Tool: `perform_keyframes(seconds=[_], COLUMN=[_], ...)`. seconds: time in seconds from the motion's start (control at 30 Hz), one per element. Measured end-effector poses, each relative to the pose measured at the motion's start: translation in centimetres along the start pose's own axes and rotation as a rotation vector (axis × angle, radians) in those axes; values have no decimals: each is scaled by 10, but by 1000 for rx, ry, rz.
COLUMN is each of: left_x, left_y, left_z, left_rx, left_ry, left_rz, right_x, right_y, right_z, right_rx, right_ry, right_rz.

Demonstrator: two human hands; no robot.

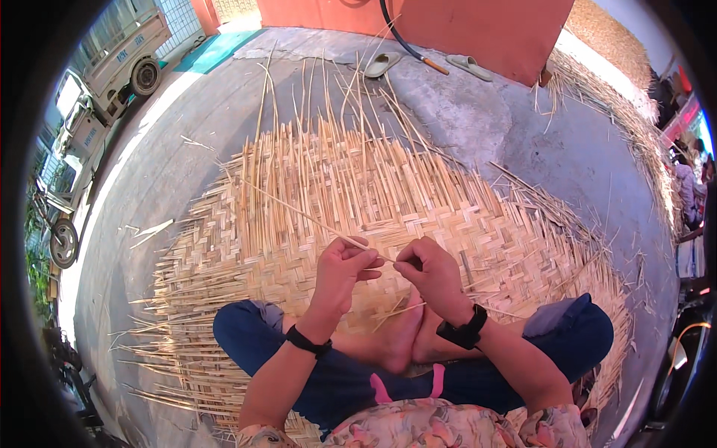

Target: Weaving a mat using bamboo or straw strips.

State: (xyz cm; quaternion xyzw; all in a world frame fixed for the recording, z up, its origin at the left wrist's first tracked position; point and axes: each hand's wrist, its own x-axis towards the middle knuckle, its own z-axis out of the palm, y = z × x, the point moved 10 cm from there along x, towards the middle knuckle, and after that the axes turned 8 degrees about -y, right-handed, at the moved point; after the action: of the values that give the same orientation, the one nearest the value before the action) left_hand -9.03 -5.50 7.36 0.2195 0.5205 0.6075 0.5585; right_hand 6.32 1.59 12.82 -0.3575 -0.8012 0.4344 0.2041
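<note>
I sit cross-legged on a large woven bamboo mat [388, 194] spread over the concrete ground. My left hand [342, 272] pinches a long thin bamboo strip [299, 213] that runs up and to the left across the mat. My right hand [432, 275] grips the same strip at its near end, close beside the left hand. Both hands hover just above my bare feet [403, 336]. Loose strip ends stick out all around the mat's edge.
A pair of sandals [469, 67] and a black hose [403, 45] lie by a red wall [463, 30] at the far side. A small white vehicle [112, 60] stands at the upper left. More bamboo matting [635, 127] lies along the right.
</note>
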Motion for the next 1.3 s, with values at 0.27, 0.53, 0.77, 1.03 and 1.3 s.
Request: perform_keyframes(seconds=[0.27,0.53,0.77,1.03,1.3], left_x=[28,39,66,58,56], left_y=[-30,-11,-37,-27,-33], left_z=[24,46,29,57,76], left_rx=[-85,-38,-38,7,77], left_ry=[-141,-568,-220,-320,-395], left_rz=[-3,125,-25,19,-15], right_x=[2,-5,14,5,-4], right_y=[73,70,93,91,92], right_z=[22,46,16,11,12], right_rx=[579,1047,623,891,1025], right_ry=[-184,-465,-65,-53,-168], right_rz=[286,433,206,308,433])
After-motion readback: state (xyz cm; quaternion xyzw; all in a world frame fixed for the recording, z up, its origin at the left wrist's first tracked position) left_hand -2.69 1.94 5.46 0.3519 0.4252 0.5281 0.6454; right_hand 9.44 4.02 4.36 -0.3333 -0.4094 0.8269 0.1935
